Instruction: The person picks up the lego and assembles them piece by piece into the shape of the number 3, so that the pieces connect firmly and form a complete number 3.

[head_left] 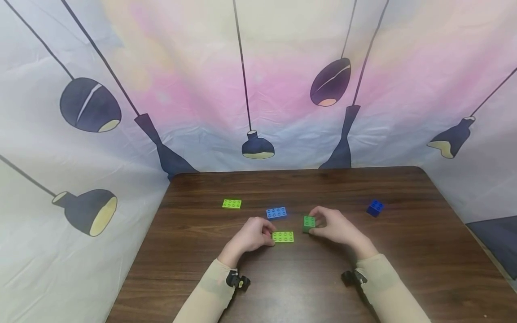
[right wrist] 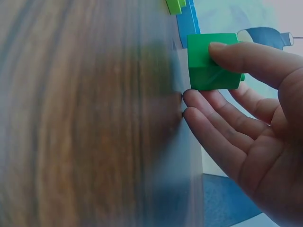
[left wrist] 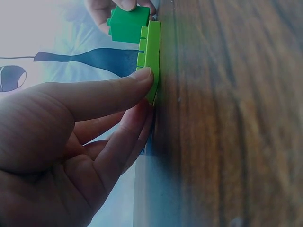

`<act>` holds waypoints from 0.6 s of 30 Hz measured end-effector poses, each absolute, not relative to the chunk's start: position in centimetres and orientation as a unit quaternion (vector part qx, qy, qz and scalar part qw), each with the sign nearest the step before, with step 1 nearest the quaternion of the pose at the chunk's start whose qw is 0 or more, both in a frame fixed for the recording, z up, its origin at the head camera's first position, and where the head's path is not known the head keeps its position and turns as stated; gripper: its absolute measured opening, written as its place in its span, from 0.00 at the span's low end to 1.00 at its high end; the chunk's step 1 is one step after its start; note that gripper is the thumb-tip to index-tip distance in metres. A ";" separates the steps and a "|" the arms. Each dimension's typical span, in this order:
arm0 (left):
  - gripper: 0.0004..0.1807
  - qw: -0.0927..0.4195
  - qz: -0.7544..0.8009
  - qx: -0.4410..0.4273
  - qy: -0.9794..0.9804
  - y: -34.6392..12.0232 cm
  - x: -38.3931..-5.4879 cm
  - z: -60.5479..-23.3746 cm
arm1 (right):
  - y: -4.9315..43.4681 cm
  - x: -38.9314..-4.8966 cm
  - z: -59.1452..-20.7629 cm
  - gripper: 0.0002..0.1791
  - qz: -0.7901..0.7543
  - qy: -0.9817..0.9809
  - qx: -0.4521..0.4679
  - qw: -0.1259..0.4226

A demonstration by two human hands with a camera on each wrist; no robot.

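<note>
1. Nearest, low over the brown worktop (head_left: 291, 287), the left hand (head_left: 251, 234) pinches the 9 o'clock end of a light green brick (head_left: 284, 237) between thumb and fingers. So far this brick is joined to nothing. It looks thin and oblong, with two rows of four studs facing up.
2. At 2 o'clock from it, near but apart, the right hand (head_left: 333, 226) grips a dark green brick (head_left: 308, 223) by its sides. It too is unjoined. It looks tall and boxy, four studs on top, and seems to be just off the worktop, though contact is hard to tell.
3. Just short of 12 o'clock lies a light blue brick (head_left: 276, 212), unheld and separate; thin, oblong, eight studs up.
4. Between 2 and 3 o'clock, well apart, sits a dark blue brick (head_left: 374, 209), unheld; compact, deep-sided, turned askew, studs up.
5. Farthest, at 10 o'clock, lies a second light green brick (head_left: 232, 204), thin and eight-studded, also loose. All five bricks stand separate; two are in hand, three untouched.
</note>
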State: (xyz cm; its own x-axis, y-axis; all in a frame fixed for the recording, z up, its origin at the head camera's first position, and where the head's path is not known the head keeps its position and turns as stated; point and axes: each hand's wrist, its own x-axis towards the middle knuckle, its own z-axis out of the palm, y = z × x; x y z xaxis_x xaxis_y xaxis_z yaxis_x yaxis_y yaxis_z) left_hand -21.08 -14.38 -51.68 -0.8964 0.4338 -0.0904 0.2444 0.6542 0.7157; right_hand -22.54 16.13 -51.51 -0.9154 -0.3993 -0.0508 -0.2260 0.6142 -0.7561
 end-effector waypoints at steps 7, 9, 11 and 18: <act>0.15 0.129 0.368 0.189 0.901 -14.3 -21.1 -51.6 | 15.4 -22.1 -51.3 0.21 -0.408 0.888 -0.178 0.115; 0.15 0.130 0.367 0.188 0.902 -14.3 -21.1 -51.6 | 15.1 -21.9 -51.2 0.21 -0.408 0.887 -0.183 0.115; 0.15 0.129 0.369 0.189 0.901 -14.3 -21.1 -51.6 | 14.9 -21.8 -51.2 0.20 -0.410 0.885 -0.190 0.115; 0.15 0.127 0.372 0.192 0.899 -14.4 -21.0 -51.5 | 14.0 -21.5 -51.1 0.20 -0.411 0.882 -0.201 0.111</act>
